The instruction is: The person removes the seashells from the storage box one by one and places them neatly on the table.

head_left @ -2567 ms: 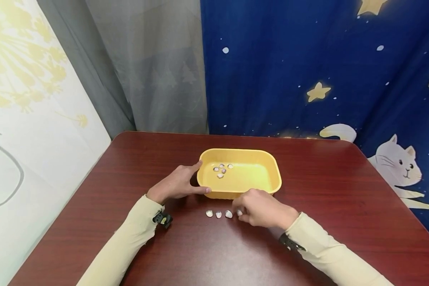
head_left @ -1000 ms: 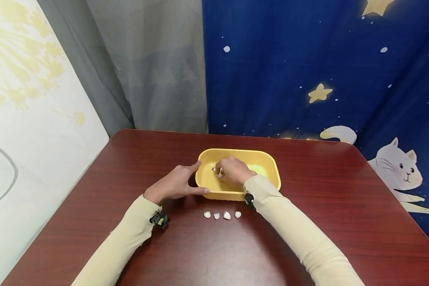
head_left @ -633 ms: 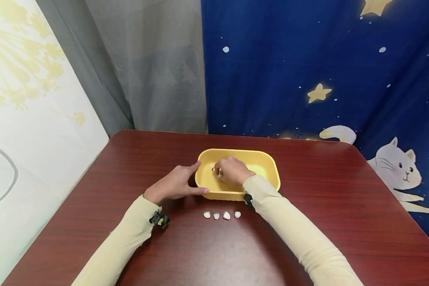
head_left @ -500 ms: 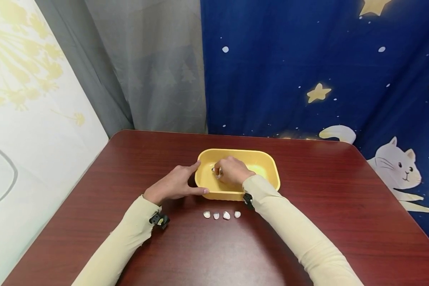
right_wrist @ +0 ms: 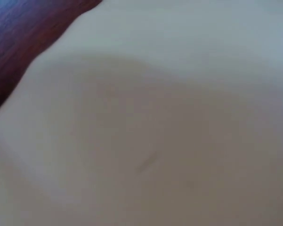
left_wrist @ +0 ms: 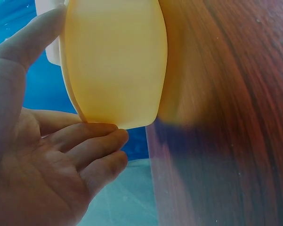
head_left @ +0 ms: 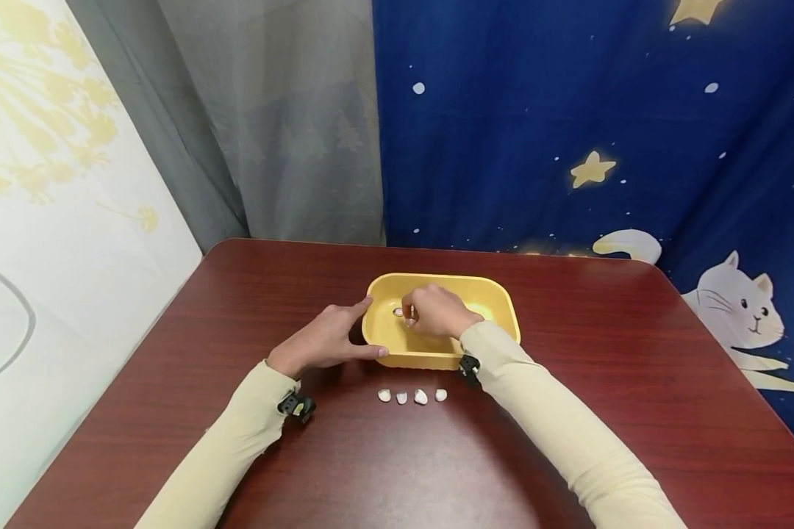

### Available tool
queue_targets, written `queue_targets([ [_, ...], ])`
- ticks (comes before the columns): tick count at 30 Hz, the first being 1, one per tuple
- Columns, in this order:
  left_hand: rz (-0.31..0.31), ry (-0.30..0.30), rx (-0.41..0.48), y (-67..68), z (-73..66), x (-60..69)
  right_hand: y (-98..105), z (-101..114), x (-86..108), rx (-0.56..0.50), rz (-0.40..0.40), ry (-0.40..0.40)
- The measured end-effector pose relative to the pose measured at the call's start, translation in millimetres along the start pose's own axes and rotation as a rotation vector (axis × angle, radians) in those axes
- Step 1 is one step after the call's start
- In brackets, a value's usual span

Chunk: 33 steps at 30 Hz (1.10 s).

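Note:
A yellow plastic basin [head_left: 483, 294] stands on the table. My left hand [head_left: 324, 338] spans its left end, its thumb on the near rim and its index finger at the far-left rim. In the left wrist view, the other fingers of the left hand [left_wrist: 61, 160] lie fairly straight against the basin's end. Inside the basin, my right hand [head_left: 440, 312] has curled fingers, pinching a small whitish shell-like piece [head_left: 409, 321], mostly hidden. Another such piece [head_left: 398, 312] lies just left of the fingers. In front of the basin several whitish pieces [head_left: 420, 397] form a row.
The dark red wooden table [head_left: 304, 470] extends around the basin. Behind it hang a grey curtain [head_left: 304, 147] and a blue starry curtain [head_left: 490, 147]. The right wrist view is blurred and filled by a pale surface close to the lens.
My right hand let go of a whitish piece at the row's right end and moved into the basin. Over the last half second it shifted slightly right. My left hand stays at the basin.

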<state>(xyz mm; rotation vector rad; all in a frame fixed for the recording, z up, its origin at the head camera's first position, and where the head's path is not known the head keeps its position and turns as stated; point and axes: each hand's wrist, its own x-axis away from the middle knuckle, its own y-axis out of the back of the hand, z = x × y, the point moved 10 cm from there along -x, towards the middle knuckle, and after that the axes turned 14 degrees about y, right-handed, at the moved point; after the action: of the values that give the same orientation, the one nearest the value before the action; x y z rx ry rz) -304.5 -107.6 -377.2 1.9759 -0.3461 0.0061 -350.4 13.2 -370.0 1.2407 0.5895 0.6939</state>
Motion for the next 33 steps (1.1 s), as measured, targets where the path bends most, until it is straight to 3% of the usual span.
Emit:
queue_targets([
  [13,-0.005,0.008,0.002,-0.1,4.2,-1.2,19,18,12.9,-0.003,-0.059,0.072],
  [24,0.007,0.002,-0.002,-3.2,-0.8,-2.3,42,37,52.1,-0.028,-0.141,0.142],
  [33,0.004,0.014,-0.002,-1.7,1.2,-1.7,48,48,78.2,-0.011,-0.191,0.194],
])
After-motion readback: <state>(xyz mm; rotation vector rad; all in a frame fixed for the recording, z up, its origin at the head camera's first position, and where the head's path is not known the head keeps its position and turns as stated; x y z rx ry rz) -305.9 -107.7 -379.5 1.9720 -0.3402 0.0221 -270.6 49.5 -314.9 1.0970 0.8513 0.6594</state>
